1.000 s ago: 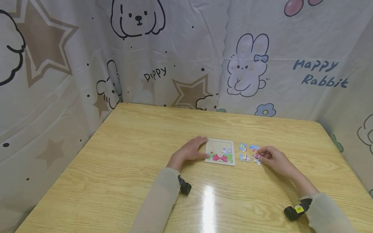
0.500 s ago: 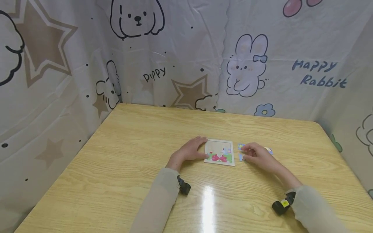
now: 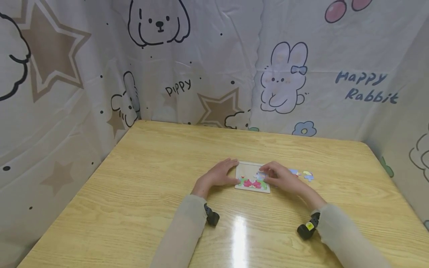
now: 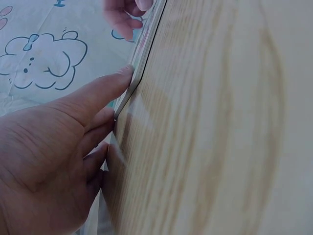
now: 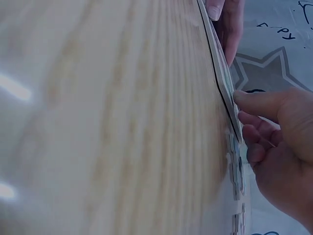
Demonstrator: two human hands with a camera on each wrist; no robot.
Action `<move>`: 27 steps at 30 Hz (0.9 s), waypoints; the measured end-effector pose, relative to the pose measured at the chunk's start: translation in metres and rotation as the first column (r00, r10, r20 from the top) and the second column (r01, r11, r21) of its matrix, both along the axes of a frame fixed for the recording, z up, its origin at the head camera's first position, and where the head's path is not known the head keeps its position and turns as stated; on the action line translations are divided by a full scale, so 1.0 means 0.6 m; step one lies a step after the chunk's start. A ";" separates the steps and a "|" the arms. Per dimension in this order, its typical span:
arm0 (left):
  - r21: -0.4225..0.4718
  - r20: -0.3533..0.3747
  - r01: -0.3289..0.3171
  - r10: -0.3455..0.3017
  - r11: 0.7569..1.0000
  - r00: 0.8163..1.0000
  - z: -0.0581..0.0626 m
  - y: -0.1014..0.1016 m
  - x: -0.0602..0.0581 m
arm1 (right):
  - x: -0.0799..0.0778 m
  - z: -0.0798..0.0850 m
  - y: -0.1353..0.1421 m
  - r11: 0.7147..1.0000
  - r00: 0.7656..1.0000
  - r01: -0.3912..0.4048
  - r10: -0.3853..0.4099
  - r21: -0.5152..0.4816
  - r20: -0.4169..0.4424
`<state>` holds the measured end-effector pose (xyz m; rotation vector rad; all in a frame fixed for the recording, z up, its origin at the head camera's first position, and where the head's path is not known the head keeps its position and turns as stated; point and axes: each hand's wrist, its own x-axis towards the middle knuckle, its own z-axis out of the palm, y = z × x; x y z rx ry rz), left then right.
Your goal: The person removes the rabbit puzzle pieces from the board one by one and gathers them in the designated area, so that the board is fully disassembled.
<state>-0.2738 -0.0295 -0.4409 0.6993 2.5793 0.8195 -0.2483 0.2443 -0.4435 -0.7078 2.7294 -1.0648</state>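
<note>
A light wooden puzzle tray (image 3: pixel 246 169) lies on the table, with green and red pieces joined along its near side. My left hand (image 3: pixel 219 174) rests at the tray's left edge, thumb at the near corner and fingers at the far one. In the left wrist view, the left thumb (image 4: pixel 110 90) touches the rim. Over the tray's right side, my right hand (image 3: pixel 281 178) has thumb and index finger around a pale-blue puzzle piece (image 3: pixel 262 174), which they partly cover. The right wrist view shows the right thumb (image 5: pixel 259 104) at the tray's rim, other fingers bent.
Loose puzzle pieces lie right of the tray: a blue one (image 3: pixel 294 172) beside the right hand, and a yellow-and-blue one (image 3: pixel 308 176) farther right. The right hand hides the spot between them and the tray. A printed curtain (image 3: pixel 214 67) hangs behind the wooden table (image 3: pixel 167 160).
My right hand has moved left from the loose pieces to the tray's right side, uncovering the yellow-and-blue piece. The left hand stays at the tray's left edge.
</note>
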 end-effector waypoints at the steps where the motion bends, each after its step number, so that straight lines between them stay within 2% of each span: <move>1: -0.001 0.000 0.001 -0.001 1.000 1.000 0.000 0.000 0.000 | -0.001 0.000 -0.002 1.000 1.000 -0.011 0.011 0.003 0.006; 11: -0.016 -0.011 0.008 -0.008 1.000 1.000 -0.003 -0.001 -0.002 | -0.008 0.004 -0.007 0.997 0.995 -0.082 0.081 0.007 0.062; 15: -0.022 -0.015 0.010 -0.011 1.000 1.000 -0.003 -0.001 -0.002 | -0.006 0.006 -0.008 0.997 0.994 -0.082 0.082 -0.006 0.067; 27: -0.016 0.005 -0.008 0.008 1.000 1.000 0.000 -0.001 0.001 | -0.006 0.002 -0.019 0.999 0.997 -0.047 0.049 0.025 -0.065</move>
